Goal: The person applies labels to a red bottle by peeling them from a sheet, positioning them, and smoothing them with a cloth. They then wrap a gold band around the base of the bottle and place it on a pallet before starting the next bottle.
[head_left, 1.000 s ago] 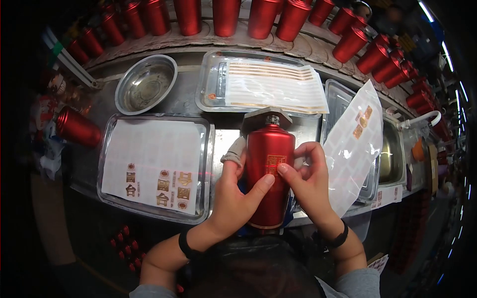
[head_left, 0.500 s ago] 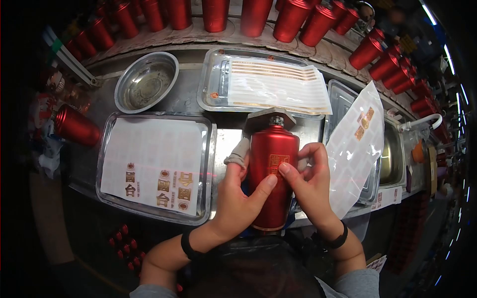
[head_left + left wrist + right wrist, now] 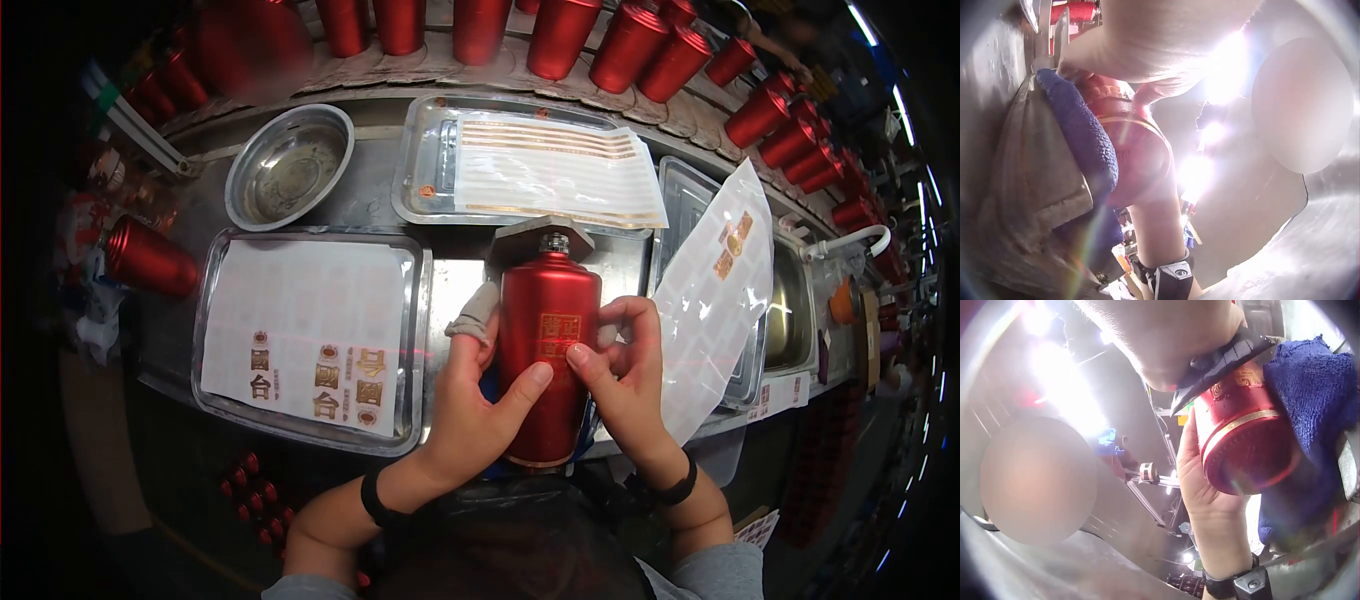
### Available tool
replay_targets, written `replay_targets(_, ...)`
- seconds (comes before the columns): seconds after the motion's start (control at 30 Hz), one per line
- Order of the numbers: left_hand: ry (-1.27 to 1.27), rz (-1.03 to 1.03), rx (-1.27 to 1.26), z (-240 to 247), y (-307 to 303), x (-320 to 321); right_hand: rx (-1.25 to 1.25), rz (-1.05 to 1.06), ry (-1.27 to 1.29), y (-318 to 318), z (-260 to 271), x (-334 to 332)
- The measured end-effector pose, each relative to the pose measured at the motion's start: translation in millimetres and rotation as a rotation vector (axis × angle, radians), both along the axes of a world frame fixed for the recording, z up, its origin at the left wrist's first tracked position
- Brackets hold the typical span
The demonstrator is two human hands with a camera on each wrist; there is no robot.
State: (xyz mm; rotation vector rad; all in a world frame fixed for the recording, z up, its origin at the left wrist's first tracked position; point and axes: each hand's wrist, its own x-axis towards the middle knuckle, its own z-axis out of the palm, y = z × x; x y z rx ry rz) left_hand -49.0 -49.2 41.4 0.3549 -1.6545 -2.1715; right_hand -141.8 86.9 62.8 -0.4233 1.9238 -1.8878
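A red metallic bottle (image 3: pixel 540 420) with a bare threaded neck leans back on a block with an angular top edge (image 3: pixel 520 240), in the head view. Its front carries a gold square decal of characters (image 3: pixel 560 328). My left hand (image 3: pixel 470 400) grips the bottle's left side, thumb on its front; one finger wears a pale cloth cover (image 3: pixel 473 310). My right hand (image 3: pixel 630 380) holds the right side with curled fingers, its thumb pressing the decal's lower right part. Under the bottle lies a blue towel (image 3: pixel 1310 394), plain in the right wrist view; the bottle's base (image 3: pixel 1141 162) faces the left wrist camera.
A tray (image 3: pixel 420 380) with a gold-lettered sheet (image 3: pixel 300 300) lies left, another tray (image 3: pixel 425 150) with striped sheets behind. A metal bowl (image 3: pixel 290 170) stands back left. A clear decal sheet (image 3: pixel 720 290) leans right, before a sink (image 3: pixel 790 310). Red bottles line the conveyor (image 3: pixel 430 75).
My right thumb has slid slightly down over the decal, uncovering more of its upper part. The left hand keeps its hold. Along the conveyor the red bottles have shifted right.
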Motion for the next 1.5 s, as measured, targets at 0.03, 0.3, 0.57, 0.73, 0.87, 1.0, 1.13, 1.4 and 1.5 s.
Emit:
replay_targets(0.03, -0.015, -0.034, -0.004, -1, -1, 1, -0.001, -0.001, -0.001, 0, 1, 0)
replay_targets(0.3, 0.002, 0.025, -0.004, 0, 1, -1, 0.017, -0.005, 0.006, -2, 2, 0)
replay_targets(0.57, -0.019, -0.069, 0.058, 0, -4, 2, -0.06, 0.022, -0.029, -1, 0, -2)
replay_targets(0.73, -0.012, -0.125, 0.24, -5, -21, 5, -0.042, 0.096, -0.132, 12, 2, -12)
replay_targets(0.87, -0.069, -0.153, 0.255, -3, -28, 7, -0.07, 0.111, -0.148, 18, 2, -12)
replay_targets(1.0, -0.077, -0.13, 0.168, -3, -22, 5, -0.075, 0.098, -0.172, 17, 7, -7)
replay_targets(1.13, -0.062, -0.064, 0.142, 2, -12, 4, -0.152, 0.049, -0.138, 6, -4, -1)
replay_targets(1.4, -0.042, -0.016, 0.034, 3, -6, 1, -0.098, 0.066, -0.072, 7, -7, -1)
replay_targets(1.5, -0.044, -0.019, 0.014, 2, -6, 1, -0.083, 0.057, -0.064, 7, -6, 0)
